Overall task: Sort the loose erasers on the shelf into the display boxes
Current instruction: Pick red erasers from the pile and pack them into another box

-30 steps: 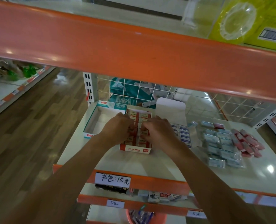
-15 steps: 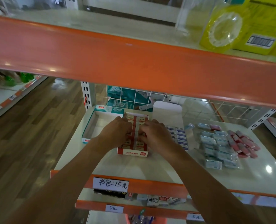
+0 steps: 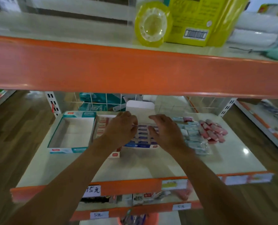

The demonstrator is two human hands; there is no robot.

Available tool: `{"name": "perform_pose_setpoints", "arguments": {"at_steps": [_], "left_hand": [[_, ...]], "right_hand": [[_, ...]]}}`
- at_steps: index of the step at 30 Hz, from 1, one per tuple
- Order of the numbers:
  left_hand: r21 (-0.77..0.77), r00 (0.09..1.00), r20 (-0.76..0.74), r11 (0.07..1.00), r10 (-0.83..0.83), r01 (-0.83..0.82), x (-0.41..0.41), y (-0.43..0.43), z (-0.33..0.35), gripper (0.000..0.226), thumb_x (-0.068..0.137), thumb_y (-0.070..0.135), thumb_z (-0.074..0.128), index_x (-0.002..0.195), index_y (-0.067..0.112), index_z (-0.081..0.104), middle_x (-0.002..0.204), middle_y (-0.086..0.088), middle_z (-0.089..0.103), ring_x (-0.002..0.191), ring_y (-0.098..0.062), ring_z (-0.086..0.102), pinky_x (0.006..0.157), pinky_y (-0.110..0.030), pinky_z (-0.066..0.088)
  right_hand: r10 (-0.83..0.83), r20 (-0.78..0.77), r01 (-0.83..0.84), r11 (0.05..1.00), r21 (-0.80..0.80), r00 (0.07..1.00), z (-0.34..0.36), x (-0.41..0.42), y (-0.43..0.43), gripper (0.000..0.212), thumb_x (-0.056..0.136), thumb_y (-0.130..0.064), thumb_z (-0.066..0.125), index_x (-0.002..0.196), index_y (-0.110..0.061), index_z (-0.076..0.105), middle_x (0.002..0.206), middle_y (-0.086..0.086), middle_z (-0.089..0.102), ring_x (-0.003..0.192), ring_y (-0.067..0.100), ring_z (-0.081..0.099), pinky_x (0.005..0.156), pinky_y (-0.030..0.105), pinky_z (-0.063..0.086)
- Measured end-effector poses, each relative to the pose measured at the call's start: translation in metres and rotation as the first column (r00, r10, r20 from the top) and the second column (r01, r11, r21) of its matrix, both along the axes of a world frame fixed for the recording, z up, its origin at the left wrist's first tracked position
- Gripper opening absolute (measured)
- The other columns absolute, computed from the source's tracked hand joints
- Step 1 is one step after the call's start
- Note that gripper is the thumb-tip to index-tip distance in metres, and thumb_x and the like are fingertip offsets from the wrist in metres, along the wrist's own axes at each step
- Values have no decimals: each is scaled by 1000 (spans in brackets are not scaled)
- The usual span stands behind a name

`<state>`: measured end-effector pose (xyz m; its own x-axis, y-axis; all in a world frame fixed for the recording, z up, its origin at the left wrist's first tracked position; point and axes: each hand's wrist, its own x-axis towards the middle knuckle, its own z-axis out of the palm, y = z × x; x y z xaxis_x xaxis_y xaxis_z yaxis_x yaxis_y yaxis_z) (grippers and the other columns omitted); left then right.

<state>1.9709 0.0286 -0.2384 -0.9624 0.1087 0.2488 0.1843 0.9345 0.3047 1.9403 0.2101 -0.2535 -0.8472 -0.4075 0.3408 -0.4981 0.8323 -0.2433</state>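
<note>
**Two hands over the eraser boxes**

Two bare hands reach in under an orange shelf edge (image 3: 135, 73) and hover above the blue display box (image 3: 141, 137), which stands on the white shelf (image 3: 151, 164) with rows of blue-labelled erasers packed inside. The left hand (image 3: 120, 129) is at the blue box's left side, fingers (image 3: 131, 125) curled loosely and holding nothing that can be seen. The right hand (image 3: 165, 130) is over the box's right side, fingers (image 3: 152, 133) spread wide and slightly bent, also empty; whether either hand touches the erasers cannot be told. Just left of the blue box, partly under the left wrist, sits a red display box (image 3: 102, 127) filled with red-labelled erasers. Further left of it stands a teal-edged display box (image 3: 73, 132), open and bare inside. To the right of the blue box lie loose clear-wrapped erasers (image 3: 191, 135) in a rough row, and beyond them a heap of loose pink erasers (image 3: 211, 131). Behind the blue box, its white flap (image 3: 139, 105) stands upright against the wire grid (image 3: 99, 101).
</note>
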Motion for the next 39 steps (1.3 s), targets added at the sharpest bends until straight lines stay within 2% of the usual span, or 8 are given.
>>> {"name": "perform_pose_setpoints", "arguments": {"at_steps": [5,11,15,18,23,27,33,39], "left_hand": [[-7,996,17,996,-88,89,-15,58,-2,23,93,32,54,111,20,59,119,1,58,109,-18,54,97,-34,44],[19,976,52,977,-213,213,-29,114,0,22,93,28,51,108,15,61,110,-6,56,107,-24,50,89,-39,45],[39,964,40,965,-262,260,-36,147,0,23,92,28,52,108,15,62,113,-8,57,108,-24,51,89,-36,45],[30,956,22,956,-292,291,-41,170,1,22,91,27,54,105,14,65,110,-10,60,105,-25,53,84,-34,44],[20,935,-5,934,-356,356,-50,209,-4,20,89,26,52,94,12,66,97,-9,63,90,-27,59,76,-36,49],[18,929,-14,929,-370,370,-55,234,-4,20,90,25,52,96,12,66,98,-8,63,89,-26,58,74,-36,49],[-24,924,-39,925,-380,379,-65,259,-8,27,92,21,50,114,11,62,109,-9,65,96,-24,57,82,-35,49],[-143,936,-15,927,-353,347,-78,270,-19,26,91,26,53,111,15,65,109,-5,66,97,-21,55,85,-36,48]], "right_hand": [[-107,34,107,994,-2,994,1,0,50,39,92,-29,57,128,-16,56,126,6,59,115,26,54,94,40,45],[-229,32,229,973,17,973,-11,-6,113,38,91,-32,56,127,-19,56,128,6,58,121,28,50,100,43,41],[-299,0,298,953,-60,954,-18,-7,156,40,88,-35,47,120,-14,60,120,12,61,112,35,55,89,49,50],[-318,-4,317,946,-71,948,-21,-9,182,36,93,-34,47,122,-18,60,127,7,60,115,30,54,88,45,52],[-354,-14,351,930,-110,935,-35,-9,218,35,83,-22,67,118,-19,63,112,8,64,103,34,57,77,42,53],[-373,-4,368,917,-158,928,-38,-12,235,32,83,-17,67,115,-17,66,109,8,66,103,34,57,77,42,52],[-326,59,328,944,-38,944,-47,-24,256,33,88,-21,63,119,-12,63,120,11,64,107,38,55,79,45,51],[-307,71,305,952,38,949,-54,-28,260,36,91,-25,55,125,-14,57,128,7,59,116,33,51,87,43,46]]}}
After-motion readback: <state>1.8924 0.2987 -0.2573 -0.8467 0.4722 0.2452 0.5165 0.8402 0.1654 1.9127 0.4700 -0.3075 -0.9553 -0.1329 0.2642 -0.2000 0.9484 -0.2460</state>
